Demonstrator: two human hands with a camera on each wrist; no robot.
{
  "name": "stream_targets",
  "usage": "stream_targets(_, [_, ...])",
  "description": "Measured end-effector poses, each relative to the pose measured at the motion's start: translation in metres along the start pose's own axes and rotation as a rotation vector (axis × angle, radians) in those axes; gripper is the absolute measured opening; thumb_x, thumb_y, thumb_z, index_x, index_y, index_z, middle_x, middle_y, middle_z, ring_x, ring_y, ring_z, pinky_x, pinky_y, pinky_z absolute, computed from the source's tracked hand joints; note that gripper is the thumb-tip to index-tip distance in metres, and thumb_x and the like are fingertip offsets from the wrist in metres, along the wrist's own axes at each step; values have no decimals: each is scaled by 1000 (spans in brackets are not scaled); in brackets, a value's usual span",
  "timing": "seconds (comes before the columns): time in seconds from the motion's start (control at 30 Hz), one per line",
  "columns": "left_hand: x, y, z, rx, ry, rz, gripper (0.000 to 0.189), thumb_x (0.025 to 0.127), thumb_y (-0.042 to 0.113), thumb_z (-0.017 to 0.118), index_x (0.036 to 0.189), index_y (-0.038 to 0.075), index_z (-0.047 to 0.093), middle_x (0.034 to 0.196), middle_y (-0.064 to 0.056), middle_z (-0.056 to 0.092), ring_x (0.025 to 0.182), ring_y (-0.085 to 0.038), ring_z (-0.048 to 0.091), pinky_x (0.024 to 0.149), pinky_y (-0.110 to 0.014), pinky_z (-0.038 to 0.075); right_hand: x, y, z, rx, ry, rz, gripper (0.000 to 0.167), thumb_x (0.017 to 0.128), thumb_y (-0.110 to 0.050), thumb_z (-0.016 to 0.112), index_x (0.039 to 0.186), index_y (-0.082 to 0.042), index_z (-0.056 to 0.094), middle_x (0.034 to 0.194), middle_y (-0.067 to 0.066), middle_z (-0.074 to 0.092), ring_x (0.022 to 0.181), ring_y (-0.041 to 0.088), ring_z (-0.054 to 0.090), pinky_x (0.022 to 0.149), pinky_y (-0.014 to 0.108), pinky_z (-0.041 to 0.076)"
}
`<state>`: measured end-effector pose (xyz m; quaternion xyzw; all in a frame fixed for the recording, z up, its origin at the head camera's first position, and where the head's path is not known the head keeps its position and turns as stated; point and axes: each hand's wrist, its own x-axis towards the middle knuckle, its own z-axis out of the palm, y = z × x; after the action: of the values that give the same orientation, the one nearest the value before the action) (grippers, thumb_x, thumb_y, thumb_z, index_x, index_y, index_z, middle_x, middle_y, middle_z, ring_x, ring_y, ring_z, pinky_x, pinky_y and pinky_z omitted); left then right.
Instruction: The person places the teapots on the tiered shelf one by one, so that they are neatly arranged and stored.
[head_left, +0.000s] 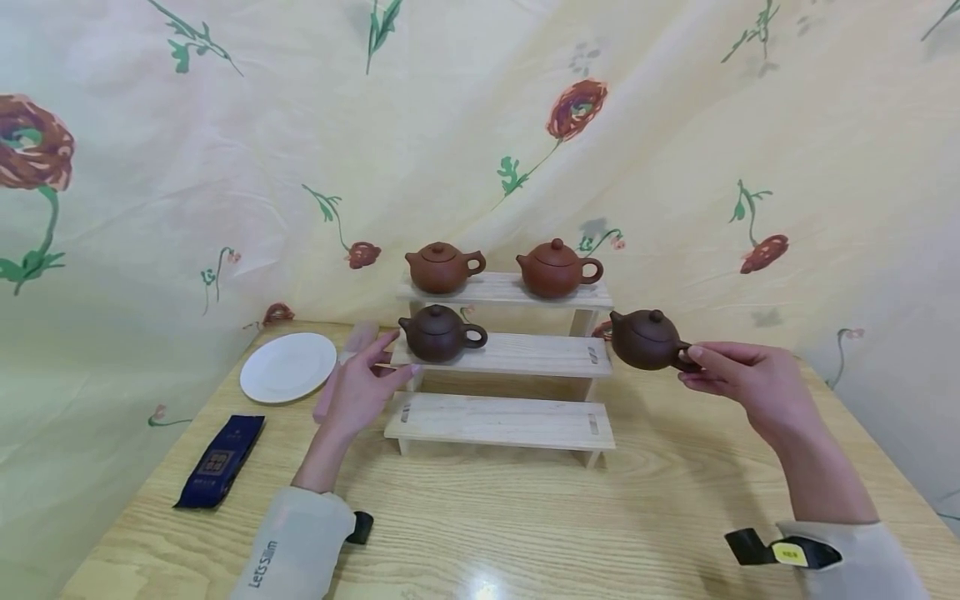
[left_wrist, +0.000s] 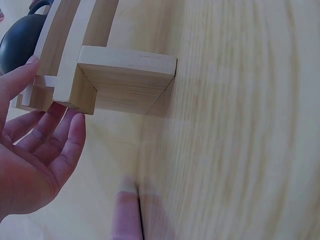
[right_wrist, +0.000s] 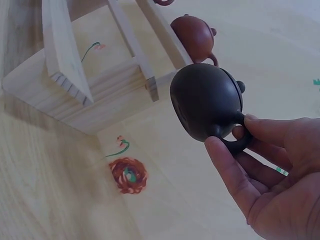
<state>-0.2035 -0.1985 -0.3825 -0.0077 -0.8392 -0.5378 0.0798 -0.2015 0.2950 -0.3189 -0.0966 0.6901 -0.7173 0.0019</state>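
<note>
My right hand (head_left: 746, 379) pinches the looped handle of a dark brown teapot (head_left: 647, 340), holding it in the air just right of the wooden shelf stand. In the right wrist view that teapot (right_wrist: 207, 102) has its lid knob toward the right. My left hand (head_left: 363, 387) is at the left end of the stand's middle board (head_left: 525, 353), fingers loosely bent and fingertips at the board's end, holding nothing. Close to its index finger is the spout of another dark brown teapot (head_left: 437, 335) on that board. Two reddish-brown teapots (head_left: 439, 270) sit on the top board (head_left: 498, 287).
The stand's lowest board (head_left: 498, 419) bears nothing. On the table's left lie a white plate (head_left: 288, 368), a dark blue packet (head_left: 220, 461) and a pinkish bar-like object (head_left: 324, 402), partly behind my left hand. A flowered cloth (head_left: 465, 125) hangs behind the table.
</note>
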Motion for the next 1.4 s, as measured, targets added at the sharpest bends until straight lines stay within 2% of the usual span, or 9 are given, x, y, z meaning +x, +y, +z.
stream_targets(0.33, [-1,1,0,-10,-3,-6,70,95,26,81,158,13,51,132,-21,66,110,-33,72,75,-22,56,5,-18,13,-87,-5,20,21,101,0,69,100,-14,84,94,-1,82,81,14,80,76,28,63])
stream_targets(0.67, [-1,3,-1,-11,-4,-6,70,95,26,80,158,13,51,131,-22,67,110,-33,72,75,-21,56,11,-25,27,-128,-50,35,18,101,-3,70,102,-14,84,98,-2,81,84,13,80,78,29,63])
stream_targets(1.13, [0,0,0,-15,-7,-2,71,95,27,81,158,13,51,133,-21,65,109,-32,72,75,-22,56,26,-23,49,-185,-122,59,17,101,-4,70,105,-13,84,96,-2,81,85,14,80,77,30,64])
stream_targets(1.4, [0,0,0,-21,-7,-16,72,94,28,82,157,14,52,133,-20,65,109,-32,72,75,-23,57,34,-15,57,-290,-150,102,17,103,-8,68,112,-10,82,98,-7,79,86,12,79,80,29,64])
